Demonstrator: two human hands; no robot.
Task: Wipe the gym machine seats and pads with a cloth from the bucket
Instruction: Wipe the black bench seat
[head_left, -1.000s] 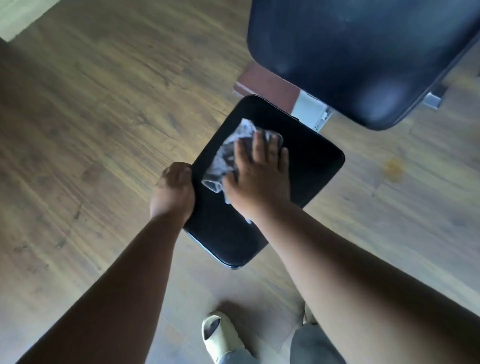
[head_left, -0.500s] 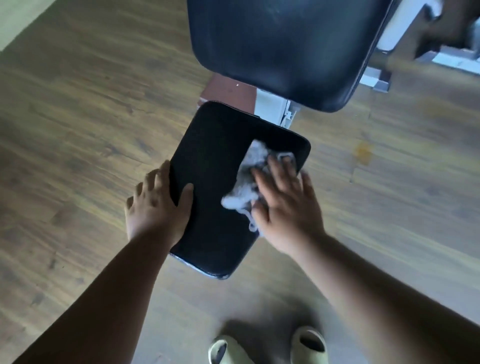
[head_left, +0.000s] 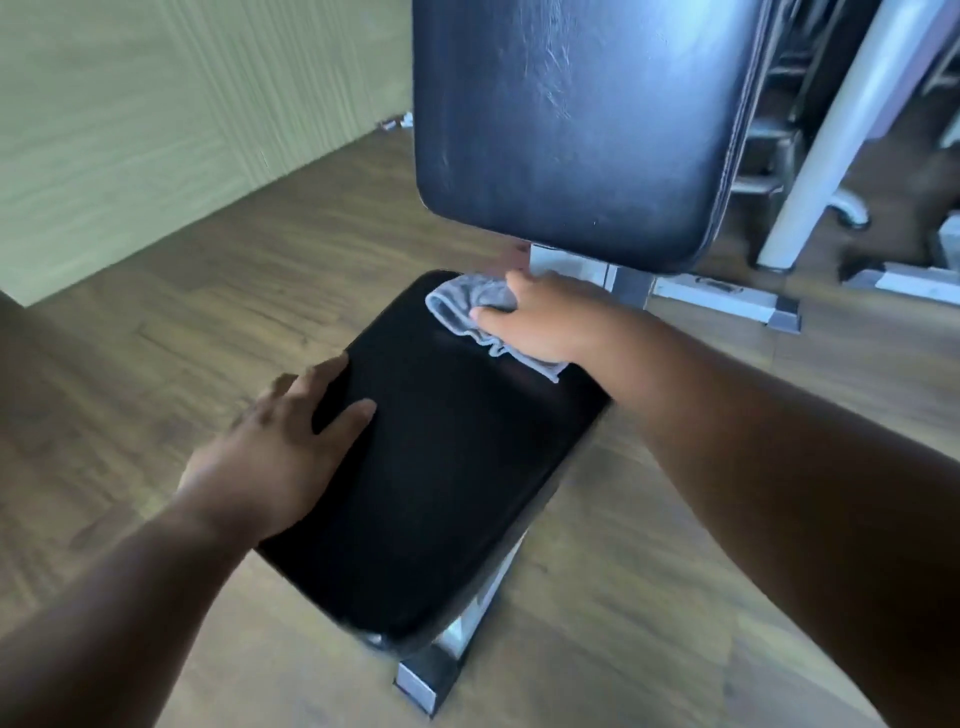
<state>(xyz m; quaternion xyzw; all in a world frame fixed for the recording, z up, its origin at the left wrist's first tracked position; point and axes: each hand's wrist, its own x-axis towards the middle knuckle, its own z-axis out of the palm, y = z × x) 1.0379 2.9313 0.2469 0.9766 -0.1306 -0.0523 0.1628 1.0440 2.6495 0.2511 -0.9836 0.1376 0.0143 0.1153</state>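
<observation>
Seat (head_left: 441, 467): black vinyl or leather-like cover, smooth, low sheen, near edge slightly blurred. Back pad (head_left: 571, 119), far: same dark cover but glossier, catching pale light, with fine scuffs and scratch marks across its face. Cloth (head_left: 462, 306): grey, soft, matt woven fabric, crumpled, with a stitched hem showing. Frame (head_left: 722, 299) under the pads: painted metal, light grey, semi-gloss. Upright post (head_left: 841, 130), far right: white painted metal, smooth. Floor (head_left: 260, 291): wood-grain planks, brown, matt. Wall (head_left: 156, 104), far left: pale green, faintly ribbed texture.
</observation>
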